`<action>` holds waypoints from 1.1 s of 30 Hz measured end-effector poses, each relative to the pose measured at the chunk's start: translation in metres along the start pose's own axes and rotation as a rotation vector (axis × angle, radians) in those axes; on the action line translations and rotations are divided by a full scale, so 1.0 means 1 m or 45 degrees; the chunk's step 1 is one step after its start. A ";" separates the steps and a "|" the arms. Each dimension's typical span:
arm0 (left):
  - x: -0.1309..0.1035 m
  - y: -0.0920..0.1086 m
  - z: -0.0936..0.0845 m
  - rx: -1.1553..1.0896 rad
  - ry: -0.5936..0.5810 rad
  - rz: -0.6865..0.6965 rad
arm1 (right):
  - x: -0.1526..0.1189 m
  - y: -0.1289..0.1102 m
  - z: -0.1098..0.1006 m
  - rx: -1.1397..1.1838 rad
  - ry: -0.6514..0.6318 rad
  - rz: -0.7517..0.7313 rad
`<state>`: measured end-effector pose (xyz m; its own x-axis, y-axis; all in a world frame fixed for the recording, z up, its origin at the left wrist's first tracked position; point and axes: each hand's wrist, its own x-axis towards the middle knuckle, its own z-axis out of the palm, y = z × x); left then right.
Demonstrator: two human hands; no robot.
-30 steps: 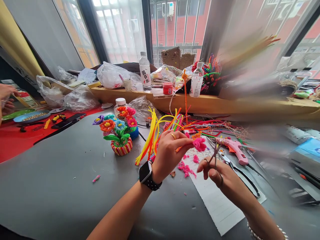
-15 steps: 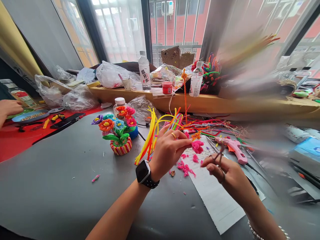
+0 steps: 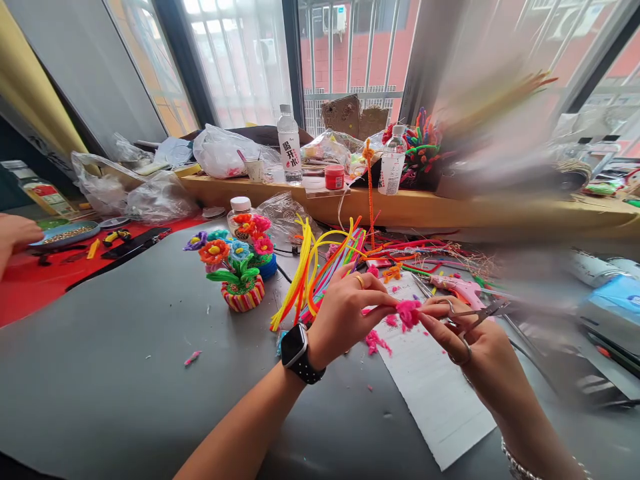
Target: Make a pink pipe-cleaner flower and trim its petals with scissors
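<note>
My left hand pinches a fuzzy pink pipe-cleaner flower from its left side. From the right, my right hand touches the same flower with thumb and fingertip. Small scissors hang on the fingers of my right hand, blades pointing away to the right. Beneath the hands lies a sheet of white paper, with pink fuzz scraps beside and on it. Left of my hands stands a small striped pot of colourful pipe-cleaner flowers.
Yellow and orange pipe cleaners lie just behind my left hand. A pink glue gun rests behind my right hand. Water bottles stand on the ledge at the back. Another person's hand is at the far left.
My right hand has moved up to the flower, and its fingertips now touch it. The scissors have swung so their blades point right. My left hand has shifted slightly right with the flower.
</note>
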<state>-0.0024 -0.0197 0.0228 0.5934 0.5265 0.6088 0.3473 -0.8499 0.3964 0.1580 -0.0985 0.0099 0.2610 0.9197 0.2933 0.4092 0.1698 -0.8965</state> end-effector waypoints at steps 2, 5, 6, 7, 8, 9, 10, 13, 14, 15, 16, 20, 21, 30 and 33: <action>0.000 0.002 0.000 -0.007 0.000 -0.002 | 0.000 0.001 -0.001 -0.022 0.010 -0.025; -0.001 0.003 0.001 0.002 0.005 -0.013 | 0.000 0.004 -0.001 -0.070 0.000 -0.069; -0.001 0.004 0.002 0.008 0.007 -0.017 | 0.000 0.005 -0.001 -0.089 -0.011 -0.078; -0.001 0.004 0.002 0.011 0.006 -0.019 | 0.000 0.005 -0.001 -0.106 -0.022 -0.083; -0.001 0.004 0.003 0.013 0.008 -0.019 | 0.000 0.005 -0.001 -0.116 -0.028 -0.082; -0.002 0.003 0.003 0.014 0.006 -0.016 | 0.000 0.005 0.000 -0.115 -0.029 -0.080; -0.002 0.003 0.003 0.015 0.003 -0.012 | 0.000 0.004 0.000 -0.107 -0.024 -0.080; -0.002 0.002 0.004 0.032 -0.012 -0.003 | -0.001 0.002 0.001 -0.079 -0.016 -0.091; -0.002 0.001 0.004 0.039 -0.019 0.000 | -0.001 0.001 0.002 -0.080 -0.020 -0.091; -0.002 0.001 0.004 0.045 -0.025 0.004 | -0.001 0.001 0.002 -0.082 -0.020 -0.088; -0.002 0.001 0.003 0.051 -0.027 0.009 | -0.001 0.001 0.002 -0.080 -0.015 -0.084; -0.002 0.001 0.003 0.062 -0.027 0.033 | -0.001 0.001 0.004 -0.023 0.026 -0.055; -0.002 0.001 0.003 0.064 -0.025 0.037 | -0.002 0.001 0.004 0.004 0.032 -0.042; -0.005 0.003 0.004 0.061 0.071 0.068 | -0.001 0.006 0.006 0.250 0.054 0.184; -0.004 0.003 0.005 0.060 0.100 0.094 | -0.001 0.009 0.006 0.354 0.029 0.234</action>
<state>0.0001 -0.0249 0.0178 0.5607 0.4613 0.6876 0.3398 -0.8855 0.3170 0.1560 -0.0960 -0.0002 0.3290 0.9364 0.1225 0.1001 0.0944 -0.9905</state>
